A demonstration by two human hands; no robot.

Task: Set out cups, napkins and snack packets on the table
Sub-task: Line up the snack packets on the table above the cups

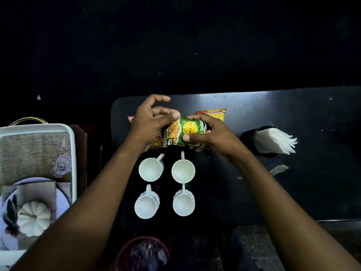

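Both hands hold a green snack packet above the black table. My left hand pinches its left end and my right hand grips its right end. An orange packet lies flat behind it. Another packet is mostly hidden under my left hand. Several white cups stand in a square nearer to me: far left, far right, near left, near right. White napkins fan out of a dark holder at the right.
A white tray at the left carries a woven mat, an overturned glass and a plate with a white pumpkin. A round bin with a plastic liner sits below the table's near edge.
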